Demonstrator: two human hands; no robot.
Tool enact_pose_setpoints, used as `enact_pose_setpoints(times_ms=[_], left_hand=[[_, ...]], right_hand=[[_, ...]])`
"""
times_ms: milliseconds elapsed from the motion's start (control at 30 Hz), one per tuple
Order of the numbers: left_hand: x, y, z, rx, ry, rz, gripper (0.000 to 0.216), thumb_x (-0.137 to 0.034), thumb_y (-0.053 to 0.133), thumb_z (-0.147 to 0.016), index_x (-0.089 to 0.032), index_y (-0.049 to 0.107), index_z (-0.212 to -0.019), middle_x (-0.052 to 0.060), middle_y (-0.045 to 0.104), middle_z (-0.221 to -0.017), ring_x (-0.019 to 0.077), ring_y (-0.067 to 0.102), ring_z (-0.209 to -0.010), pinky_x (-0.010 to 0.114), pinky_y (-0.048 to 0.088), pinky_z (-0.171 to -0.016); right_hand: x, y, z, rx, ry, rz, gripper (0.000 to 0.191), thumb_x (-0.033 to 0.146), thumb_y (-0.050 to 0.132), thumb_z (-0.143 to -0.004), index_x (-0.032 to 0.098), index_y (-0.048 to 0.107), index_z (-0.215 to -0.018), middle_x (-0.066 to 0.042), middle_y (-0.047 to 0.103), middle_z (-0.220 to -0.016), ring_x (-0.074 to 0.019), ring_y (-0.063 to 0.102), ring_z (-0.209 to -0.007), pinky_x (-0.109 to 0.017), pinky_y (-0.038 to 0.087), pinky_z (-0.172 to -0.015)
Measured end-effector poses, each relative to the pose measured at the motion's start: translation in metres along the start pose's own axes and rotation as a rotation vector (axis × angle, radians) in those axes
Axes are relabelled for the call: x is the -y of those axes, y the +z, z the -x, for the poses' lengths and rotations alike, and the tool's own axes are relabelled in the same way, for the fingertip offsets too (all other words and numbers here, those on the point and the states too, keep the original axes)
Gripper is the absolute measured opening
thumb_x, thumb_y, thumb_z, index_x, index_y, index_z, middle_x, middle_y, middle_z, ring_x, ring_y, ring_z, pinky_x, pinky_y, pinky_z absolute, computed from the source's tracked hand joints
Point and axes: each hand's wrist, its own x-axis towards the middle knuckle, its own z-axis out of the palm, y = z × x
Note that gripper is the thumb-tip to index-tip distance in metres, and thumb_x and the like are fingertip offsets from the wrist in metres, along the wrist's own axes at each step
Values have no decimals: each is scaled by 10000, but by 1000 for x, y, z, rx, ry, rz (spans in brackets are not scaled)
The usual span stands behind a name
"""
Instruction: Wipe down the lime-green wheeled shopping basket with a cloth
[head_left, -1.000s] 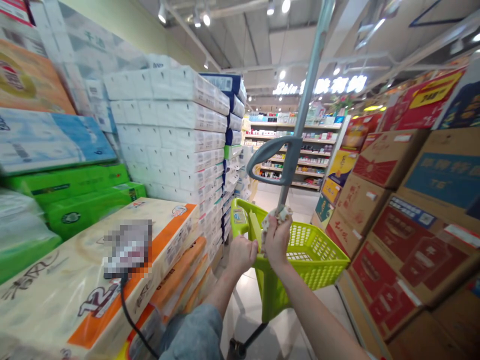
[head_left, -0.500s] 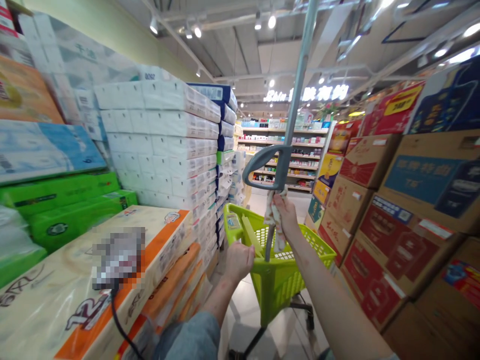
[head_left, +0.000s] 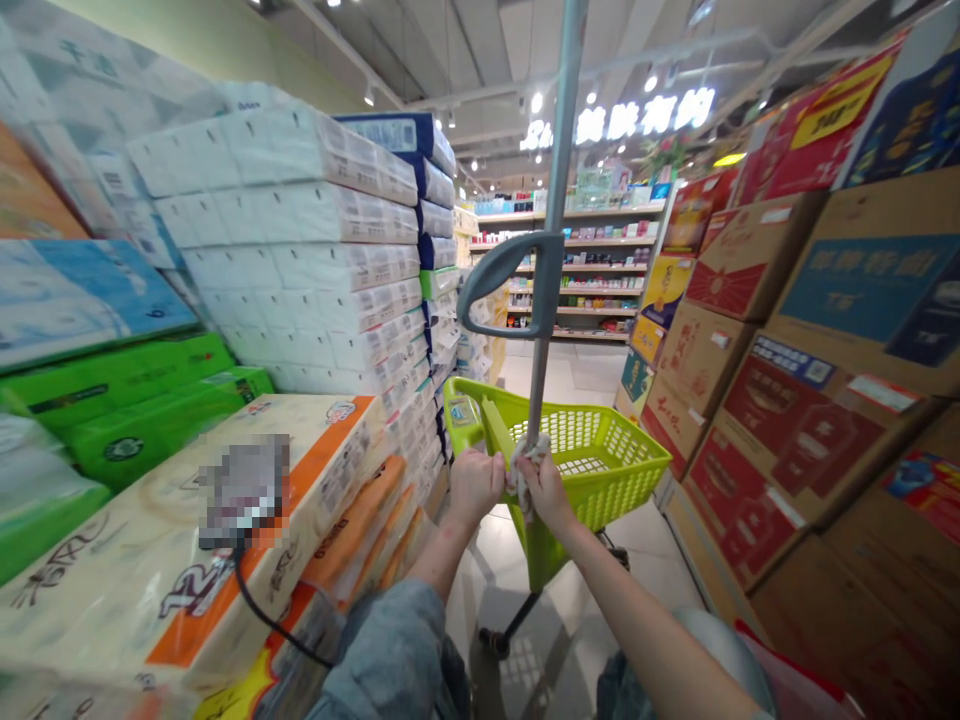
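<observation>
A green plastic shopping cart stands before me, with a tall grey metal pole rising from its near end. A grey loop handle is fixed partway up the pole. My right hand is closed around a whitish cloth, pressed against the bottom of the pole at the cart's rim. Beside it, my left hand is closed on the cart's near left edge, its fingertips partly hidden. The two hands are close together.
Tissue packs are stacked on the left, with a pixelated device and black cable on a cream pack. Cardboard cartons line the right. Stocked shelves stand ahead. A red-rimmed container is at lower right.
My right hand has slid down the pole with the cloth, from just under the loop handle to the cart's rim. My left hand stays on the cart's edge. The view has shifted slightly.
</observation>
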Motion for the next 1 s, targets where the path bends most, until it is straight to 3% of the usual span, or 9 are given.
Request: enact_pose_setpoints(times_ms=[167,267,433,533,600,700,833,1000], left_hand=[[-3,1,2,5,-12,60,606,-261,205,-963,-165,675,-592,54,663,-597,129,576,-579,320,413,-743],[-2,-3,2,43,-3,57,601,-284,211,-965,-153,691,-627,62,661,-604,131,582,-590,312,421,-739],[7,-19,-9,214,37,81,559,-349,259,-959,-183,720,-691,49,693,-703,142,619,-703,279,440,-741],[12,-23,-22,259,61,107,548,-336,253,-958,-192,736,-741,43,720,-821,141,630,-798,269,445,-795],[12,-21,-28,322,62,123,577,-314,234,-962,-197,737,-704,29,724,-779,139,633,-804,275,435,-856],[9,-18,-33,388,15,133,622,-322,210,-969,-209,737,-660,23,719,-713,143,639,-769,273,434,-833],[3,-14,-31,326,-73,124,634,-342,208,-971,-216,738,-647,19,695,-632,140,630,-676,253,430,-728],[1,-12,-27,275,-85,155,646,-343,199,-970,-217,716,-604,3,667,-581,131,601,-622,247,417,-707]], right_hand=[[-37,-4,15,-98,-184,296,309,496,447,-872,206,528,-940,-61,617,-849,-214,588,-814,-394,501,-764],[-63,-25,16,-124,-273,435,326,466,378,-902,197,546,-975,-96,621,-928,-242,576,-899,-446,488,-820],[-103,-85,24,-131,-205,721,330,400,344,-926,161,566,-983,-154,627,-998,-270,551,-972,-487,457,-878],[-109,-96,34,-140,-176,720,335,375,359,-929,153,578,-1051,-168,617,-1104,-271,529,-1073,-490,431,-948],[-102,-82,42,-174,-160,611,365,354,341,-942,145,562,-1143,-168,596,-1186,-259,508,-1156,-486,411,-1001],[-77,-38,54,-200,-117,391,437,331,314,-962,161,431,-1347,-152,444,-1414,-238,385,-1331,-487,339,-1090],[-36,18,70,-310,-19,228,515,306,283,-974,245,215,-1481,-80,211,-1552,-239,171,-1435,-513,257,-1136],[-21,33,81,-239,-104,246,560,245,299,-965,261,142,-1502,-51,165,-1563,-242,174,-1431,-487,259,-1153]])
